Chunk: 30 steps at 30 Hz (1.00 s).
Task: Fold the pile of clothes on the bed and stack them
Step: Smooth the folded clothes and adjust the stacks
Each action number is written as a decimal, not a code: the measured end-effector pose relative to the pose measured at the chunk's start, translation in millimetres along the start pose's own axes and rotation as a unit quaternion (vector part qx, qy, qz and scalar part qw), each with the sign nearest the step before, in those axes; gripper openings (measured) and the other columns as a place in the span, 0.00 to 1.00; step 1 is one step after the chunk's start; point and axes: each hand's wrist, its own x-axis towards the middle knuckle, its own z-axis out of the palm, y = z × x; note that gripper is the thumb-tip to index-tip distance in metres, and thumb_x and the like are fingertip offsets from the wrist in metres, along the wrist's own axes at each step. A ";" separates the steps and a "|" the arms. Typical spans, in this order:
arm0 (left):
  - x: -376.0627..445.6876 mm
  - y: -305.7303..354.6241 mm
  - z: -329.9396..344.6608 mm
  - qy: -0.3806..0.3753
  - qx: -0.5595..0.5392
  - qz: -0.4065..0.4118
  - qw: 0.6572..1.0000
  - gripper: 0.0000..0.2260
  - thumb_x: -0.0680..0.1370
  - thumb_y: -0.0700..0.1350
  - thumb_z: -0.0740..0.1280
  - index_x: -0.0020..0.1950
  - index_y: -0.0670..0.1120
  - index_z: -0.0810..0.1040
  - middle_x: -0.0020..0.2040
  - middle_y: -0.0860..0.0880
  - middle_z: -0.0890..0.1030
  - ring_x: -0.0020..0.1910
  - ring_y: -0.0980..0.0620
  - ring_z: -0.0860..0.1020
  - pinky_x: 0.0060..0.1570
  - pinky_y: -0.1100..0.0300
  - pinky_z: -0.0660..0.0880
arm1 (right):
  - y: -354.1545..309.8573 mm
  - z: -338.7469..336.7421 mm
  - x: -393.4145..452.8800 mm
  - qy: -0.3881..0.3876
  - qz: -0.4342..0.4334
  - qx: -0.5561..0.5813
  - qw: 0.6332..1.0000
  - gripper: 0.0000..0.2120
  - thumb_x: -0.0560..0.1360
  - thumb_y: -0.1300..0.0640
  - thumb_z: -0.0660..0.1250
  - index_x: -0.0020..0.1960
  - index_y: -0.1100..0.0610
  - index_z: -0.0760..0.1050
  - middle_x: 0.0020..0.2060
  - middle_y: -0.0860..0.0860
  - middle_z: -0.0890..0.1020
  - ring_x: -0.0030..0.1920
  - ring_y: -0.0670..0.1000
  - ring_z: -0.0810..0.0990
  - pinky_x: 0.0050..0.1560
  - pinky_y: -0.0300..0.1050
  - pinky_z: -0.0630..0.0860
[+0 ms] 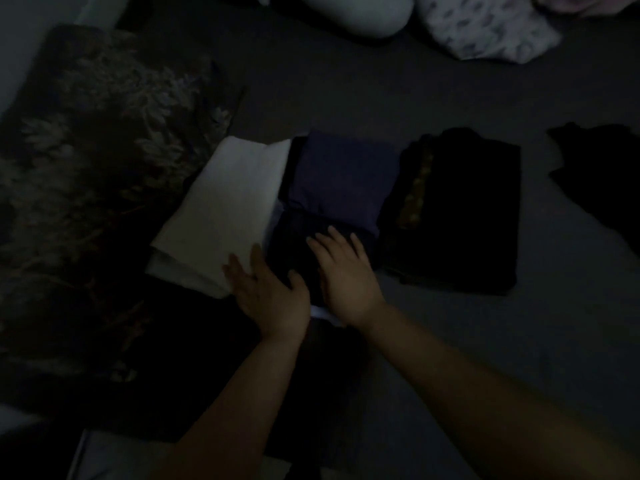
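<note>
The scene is very dim. A folded white garment (227, 206) lies at the left of a row on the grey bed (450, 341). Beside it sits a folded navy piece (343, 178), with a darker folded piece (294, 244) in front of it. My right hand (346, 271) lies flat on that dark piece, fingers straight. My left hand (268, 292) rests with straight fingers at the seam between the white garment and the dark piece. A black folded stack with a gold-patterned trim (460, 213) sits to the right.
A loose black garment (602, 181) lies at the far right. A dark floral blanket (93, 168) fills the left side. A white bolster (360, 12) and a patterned pillow (485, 29) lie at the head of the bed.
</note>
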 end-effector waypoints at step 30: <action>-418.9 236.5 378.7 -0.473 0.371 0.314 0.735 0.44 0.73 0.64 0.58 0.76 0.45 0.37 0.78 0.45 0.41 0.76 0.38 0.41 0.74 0.50 0.47 | 531.1 -169.8 -553.5 -0.074 0.552 0.081 0.827 0.39 0.72 0.35 0.60 0.75 0.55 0.56 0.74 0.57 0.58 0.74 0.57 0.57 0.72 0.47 0.61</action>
